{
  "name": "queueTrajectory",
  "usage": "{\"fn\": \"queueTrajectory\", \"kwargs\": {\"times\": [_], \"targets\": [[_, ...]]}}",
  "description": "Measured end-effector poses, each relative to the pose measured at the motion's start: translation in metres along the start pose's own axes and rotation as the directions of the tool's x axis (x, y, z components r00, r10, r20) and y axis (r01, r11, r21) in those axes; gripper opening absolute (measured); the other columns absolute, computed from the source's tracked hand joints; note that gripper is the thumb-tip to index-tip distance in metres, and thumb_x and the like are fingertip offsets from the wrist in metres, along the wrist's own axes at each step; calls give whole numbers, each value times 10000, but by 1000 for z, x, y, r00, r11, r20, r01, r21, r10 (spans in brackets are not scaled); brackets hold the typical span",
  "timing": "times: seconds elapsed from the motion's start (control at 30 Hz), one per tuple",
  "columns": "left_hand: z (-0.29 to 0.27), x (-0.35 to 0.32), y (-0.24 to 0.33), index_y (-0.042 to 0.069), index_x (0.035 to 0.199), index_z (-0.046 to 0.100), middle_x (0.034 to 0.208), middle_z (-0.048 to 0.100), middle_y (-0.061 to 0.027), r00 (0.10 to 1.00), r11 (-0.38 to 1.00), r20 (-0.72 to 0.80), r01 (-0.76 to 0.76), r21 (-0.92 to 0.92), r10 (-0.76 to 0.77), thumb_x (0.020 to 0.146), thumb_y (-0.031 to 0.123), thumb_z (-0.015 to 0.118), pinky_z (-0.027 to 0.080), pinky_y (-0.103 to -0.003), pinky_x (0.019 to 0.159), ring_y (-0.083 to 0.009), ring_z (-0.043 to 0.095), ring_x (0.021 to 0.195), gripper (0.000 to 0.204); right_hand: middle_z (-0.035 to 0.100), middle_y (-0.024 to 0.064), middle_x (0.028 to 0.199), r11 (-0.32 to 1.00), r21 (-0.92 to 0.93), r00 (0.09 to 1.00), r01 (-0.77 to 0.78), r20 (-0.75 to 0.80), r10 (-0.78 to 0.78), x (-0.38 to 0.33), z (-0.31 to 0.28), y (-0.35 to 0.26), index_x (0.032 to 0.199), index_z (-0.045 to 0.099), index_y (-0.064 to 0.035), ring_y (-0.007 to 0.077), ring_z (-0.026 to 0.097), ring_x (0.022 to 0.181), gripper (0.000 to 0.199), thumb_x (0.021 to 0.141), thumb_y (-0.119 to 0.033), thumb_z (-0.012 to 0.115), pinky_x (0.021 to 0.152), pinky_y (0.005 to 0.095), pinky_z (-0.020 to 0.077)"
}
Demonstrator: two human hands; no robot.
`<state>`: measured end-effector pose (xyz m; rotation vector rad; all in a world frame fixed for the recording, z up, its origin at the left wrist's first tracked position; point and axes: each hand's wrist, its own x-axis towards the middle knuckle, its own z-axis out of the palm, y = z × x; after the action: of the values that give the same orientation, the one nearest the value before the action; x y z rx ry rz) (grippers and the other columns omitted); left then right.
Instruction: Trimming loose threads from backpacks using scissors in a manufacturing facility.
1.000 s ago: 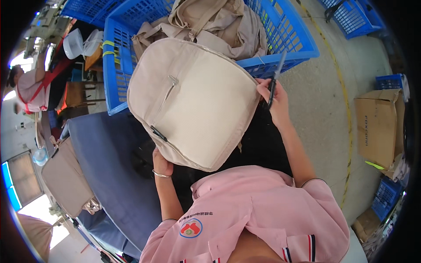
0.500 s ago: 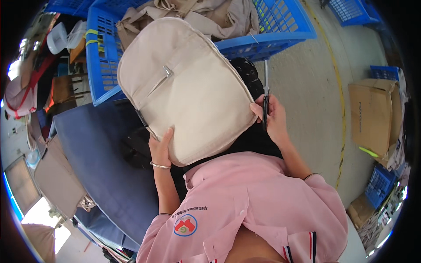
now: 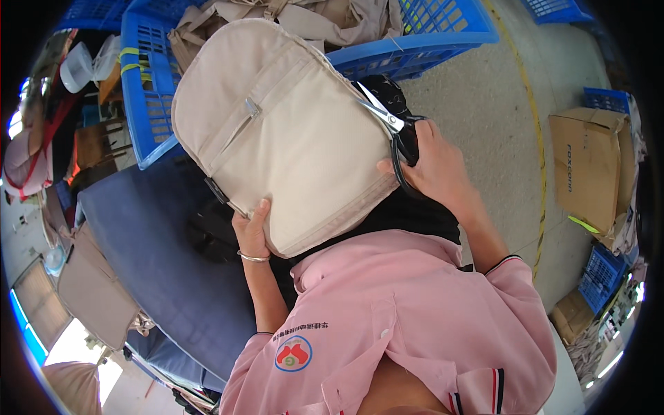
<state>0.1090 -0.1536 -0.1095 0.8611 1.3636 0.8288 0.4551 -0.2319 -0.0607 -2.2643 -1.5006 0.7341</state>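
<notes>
A beige fabric bag panel (image 3: pixel 304 145), rounded at the top, lies tilted across my lap. It has a zip with a metal puller (image 3: pixel 252 107) and a dark buckle or strap piece (image 3: pixel 216 190) at its left edge. My left hand (image 3: pixel 253 230) grips the lower left edge, thumb on top. My right hand (image 3: pixel 439 166) is closed around black-handled scissors (image 3: pixel 393 123), their silver blades spread apart along the panel's right edge. The right thumb presses close to that edge; the other fingers are partly hidden.
Beyond the panel stands a blue plastic crate (image 3: pixel 429 45) heaped with beige fabric pieces (image 3: pixel 346 24). Dark blue padded fabric (image 3: pixel 152 256) lies to the left. On the right, a cardboard box (image 3: pixel 588 166) and another blue crate (image 3: pixel 600 277) rest past a yellow floor line (image 3: pixel 532 117).
The scissors have swung from upright and closed to slanting left with blades parted, over the panel's right edge. My right hand has turned with them. The panel has shifted slightly left and up.
</notes>
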Motion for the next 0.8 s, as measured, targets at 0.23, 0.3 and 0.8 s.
{"fn": "queueTrajectory", "kwargs": {"times": [0.23, 0.3, 0.8], "targets": [[-2, -1, -3, -32, 1257, 569, 1163, 663, -95, 1000, 999, 23, 21, -31, -20, 843, 109, 779, 504, -299, 915, -169, 635, 1014, 485, 616, 230, 927, 996, -87, 1000, 23, -3, -23, 20, -3, -14, 968, 499, 63, 416, 673, 796, 829, 752, -716, 684, 673, 466, 539], [-2, -1, -5, -28, 1253, 572, 1163, 663, -93, 1000, 999, 20, 23, -45, -22, 844, 104, 778, 503, -300, 916, -167, 634, 1014, 477, 624, 228, 889, 999, -53, 1000, 0, 15, 1, 18, -1, -17, 941, 495, 48, 414, 672, 788, 791, 761, -697, 690, 663, 464, 538], [-5, -2, -1, -33, 1226, 595, 1136, 672, -82, 995, 1000, 100, 18, -15, -16, 828, 60, 782, 508, -300, 896, -163, 635, 985, 450, 656, 186, 736, 998, -59, 999, 17, -47, -20, 23, 8, -20, 892, 480, 14, 417, 666, 690, 658, 827, -608, 684, 598, 457, 532]]}}
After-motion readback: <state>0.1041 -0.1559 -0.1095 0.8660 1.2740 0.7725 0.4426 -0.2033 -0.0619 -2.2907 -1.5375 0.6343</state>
